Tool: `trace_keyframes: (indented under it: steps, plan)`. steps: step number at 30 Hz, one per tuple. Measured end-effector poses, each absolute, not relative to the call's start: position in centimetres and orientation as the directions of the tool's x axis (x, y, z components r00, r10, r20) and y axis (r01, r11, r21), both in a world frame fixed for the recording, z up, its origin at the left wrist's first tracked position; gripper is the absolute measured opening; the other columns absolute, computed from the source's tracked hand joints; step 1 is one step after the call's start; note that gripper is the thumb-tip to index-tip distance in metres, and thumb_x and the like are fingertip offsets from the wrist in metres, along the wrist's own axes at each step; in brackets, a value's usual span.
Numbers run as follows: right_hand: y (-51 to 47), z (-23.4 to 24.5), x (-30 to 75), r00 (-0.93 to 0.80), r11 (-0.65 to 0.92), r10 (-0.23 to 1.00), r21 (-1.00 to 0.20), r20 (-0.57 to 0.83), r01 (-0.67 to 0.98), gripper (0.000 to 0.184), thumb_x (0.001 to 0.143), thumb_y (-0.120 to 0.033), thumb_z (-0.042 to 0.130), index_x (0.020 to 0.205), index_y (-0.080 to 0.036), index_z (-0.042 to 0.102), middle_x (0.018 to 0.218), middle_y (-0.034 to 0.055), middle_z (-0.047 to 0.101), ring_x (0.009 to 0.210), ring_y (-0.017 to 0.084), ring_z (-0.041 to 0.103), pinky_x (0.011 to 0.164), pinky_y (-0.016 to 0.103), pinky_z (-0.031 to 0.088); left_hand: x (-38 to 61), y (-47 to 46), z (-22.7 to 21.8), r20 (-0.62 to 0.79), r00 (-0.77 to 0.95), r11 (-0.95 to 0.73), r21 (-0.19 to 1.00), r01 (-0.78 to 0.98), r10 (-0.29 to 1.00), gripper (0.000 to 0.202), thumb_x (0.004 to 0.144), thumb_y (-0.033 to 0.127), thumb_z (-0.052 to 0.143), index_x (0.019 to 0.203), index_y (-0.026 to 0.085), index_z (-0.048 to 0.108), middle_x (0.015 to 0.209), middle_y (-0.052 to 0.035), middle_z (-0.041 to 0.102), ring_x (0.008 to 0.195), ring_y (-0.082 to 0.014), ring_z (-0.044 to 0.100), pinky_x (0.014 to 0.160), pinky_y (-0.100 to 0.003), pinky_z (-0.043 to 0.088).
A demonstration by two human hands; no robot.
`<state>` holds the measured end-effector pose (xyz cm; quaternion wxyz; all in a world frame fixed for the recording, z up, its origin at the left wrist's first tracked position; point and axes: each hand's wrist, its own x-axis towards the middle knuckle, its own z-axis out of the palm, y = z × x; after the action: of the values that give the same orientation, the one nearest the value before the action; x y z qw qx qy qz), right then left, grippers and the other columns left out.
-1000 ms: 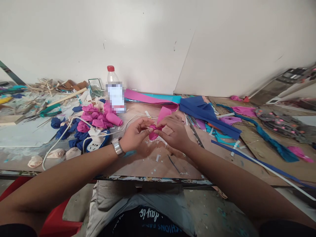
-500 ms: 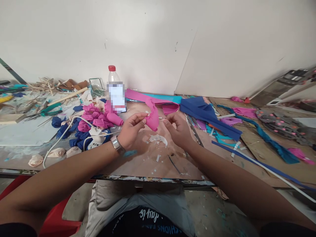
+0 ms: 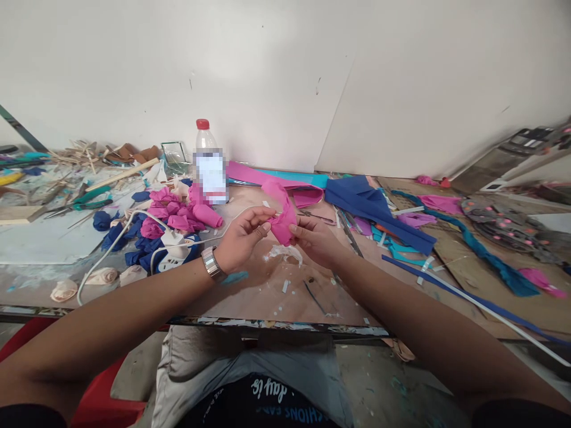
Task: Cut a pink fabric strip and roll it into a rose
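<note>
A crumpled pink crepe paper strip (image 3: 282,224) is held up between my hands over the middle of the table. My left hand (image 3: 243,235) pinches its left side between thumb and fingers. On the other side my right hand (image 3: 316,238) grips the strip's right edge, thumb in front. The strip's upper end stands loose above my fingers. Below it, a whitish dried smear (image 3: 288,255) marks the brown table covering (image 3: 263,297). Left of my left hand lies a heap of rolled pink paper flowers (image 3: 167,208), with dark blue rolled pieces (image 3: 147,249) beside and under it.
A red-capped bottle (image 3: 205,135) stands behind a phone with a lit screen (image 3: 211,175). A white cable (image 3: 104,255) loops to a plug in a power strip (image 3: 172,261). Green-handled pliers (image 3: 91,199) lie left. Blue crepe paper (image 3: 379,211) and a teal twisted strip (image 3: 482,249) lie right.
My right hand has moved left and taken hold of the pink strip, which it was apart from before. The strip is now bunched between both hands.
</note>
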<state>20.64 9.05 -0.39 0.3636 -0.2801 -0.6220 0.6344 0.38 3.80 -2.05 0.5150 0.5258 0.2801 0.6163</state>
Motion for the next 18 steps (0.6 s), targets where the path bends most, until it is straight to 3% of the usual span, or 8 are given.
trace_keyframes:
  steps: [2, 4, 6, 8, 10, 13, 15, 18]
  plan:
    - [9.3, -0.8, 20.6, -0.55, 0.04, 0.831, -0.994, 0.091, -0.104, 0.046, 0.073, -0.059, 0.088, 0.083, -0.021, 0.065, 0.076, -0.0008, 0.059, 0.064, 0.014, 0.049, 0.062, 0.03, 0.043, 0.4, 3.7, -1.9, 0.362, 0.08, -0.321, 0.893, -0.316, 0.929, 0.032, 0.091, 0.036, 0.08, 0.118, 0.023, 0.069, 0.11, -0.004, 0.074, 0.098, -0.015, 0.068, 0.09, -0.028, 0.051]
    - [9.6, -1.1, 20.7, -0.45, 0.145, 0.876, -0.985, 0.173, -0.095, 0.045, 0.076, -0.055, 0.085, 0.081, -0.023, 0.055, 0.075, -0.003, 0.053, 0.064, 0.013, 0.046, 0.061, 0.029, 0.043, 0.4, 3.6, -1.7, 0.37, 0.06, -0.347, 0.908, -0.233, 0.927, 0.033, 0.091, 0.038, 0.079, 0.118, 0.021, 0.068, 0.11, -0.0058, 0.074, 0.1, -0.0173, 0.069, 0.091, -0.03, 0.052]
    - [9.8, -1.1, 20.9, -0.287, 0.373, 0.884, -0.927, 0.37, -0.045, 0.04, 0.081, -0.051, 0.081, 0.086, -0.025, 0.05, 0.081, -0.0026, 0.051, 0.069, 0.015, 0.048, 0.064, 0.029, 0.045, 0.4, 3.5, -1.7, 0.392, 0.037, -0.387, 0.916, -0.106, 0.919, 0.032, 0.093, 0.039, 0.076, 0.117, 0.02, 0.068, 0.115, -0.0089, 0.074, 0.106, -0.0202, 0.069, 0.094, -0.033, 0.052]
    - [9.7, -0.5, 21.3, -0.181, 0.604, 0.791, -0.794, 0.585, 0.073, 0.03, 0.088, -0.047, 0.073, 0.098, -0.026, 0.054, 0.096, 0.0022, 0.057, 0.084, 0.019, 0.056, 0.075, 0.034, 0.05, 0.3, 3.4, -1.7, 0.417, 0.04, -0.418, 0.908, 0.023, 0.908, 0.03, 0.096, 0.038, 0.072, 0.119, 0.019, 0.067, 0.118, -0.011, 0.073, 0.108, -0.0219, 0.069, 0.094, -0.034, 0.052]
    - [9.2, 0.3, 21.6, -0.255, 0.767, 0.642, -0.603, 0.723, 0.222, 0.021, 0.094, -0.042, 0.065, 0.107, -0.026, 0.061, 0.112, 0.0088, 0.061, 0.104, 0.026, 0.06, 0.087, 0.041, 0.051, 0.3, 3.1, -1.7, 0.424, 0.083, -0.432, 0.895, 0.111, 0.902, 0.031, 0.099, 0.035, 0.068, 0.125, 0.02, 0.065, 0.118, -0.0116, 0.074, 0.108, -0.0224, 0.07, 0.094, -0.035, 0.053]
    - [8.3, 1.3, 21.7, -0.49, 0.889, 0.445, -0.303, 0.75, 0.344, 0.014, 0.095, -0.036, 0.069, 0.105, -0.027, 0.071, 0.122, 0.0096, 0.065, 0.119, 0.031, 0.058, 0.106, 0.053, 0.043, 0.4, 2.7, -1.6, 0.425, 0.159, -0.444, 0.888, 0.116, 0.891, 0.033, 0.101, 0.032, 0.064, 0.132, 0.021, 0.061, 0.12, -0.0125, 0.075, 0.11, -0.0233, 0.072, 0.096, -0.037, 0.054]
    - [8.0, 1.4, 21.6, -0.553, 0.9, 0.412, -0.228, 0.724, 0.372, 0.011, 0.094, -0.037, 0.072, 0.1, -0.027, 0.072, 0.12, 0.0084, 0.068, 0.122, 0.033, 0.056, 0.108, 0.055, 0.04, 0.5, 2.6, -1.5, 0.433, 0.185, -0.454, 0.886, 0.091, 0.882, 0.033, 0.101, 0.031, 0.063, 0.133, 0.021, 0.061, 0.127, -0.0138, 0.073, 0.115, -0.0243, 0.072, 0.098, -0.038, 0.054]
    - [8.1, 1.0, 21.4, -0.557, 0.888, 0.429, -0.221, 0.711, 0.403, 0.012, 0.093, -0.039, 0.075, 0.093, -0.027, 0.073, 0.116, 0.0073, 0.07, 0.126, 0.033, 0.052, 0.108, 0.055, 0.04, 0.5, 2.7, -1.6, 0.426, 0.205, -0.448, 0.891, 0.074, 0.881, 0.036, 0.101, 0.03, 0.064, 0.135, 0.021, 0.06, 0.128, -0.0141, 0.074, 0.116, -0.0254, 0.073, 0.102, -0.04, 0.054]
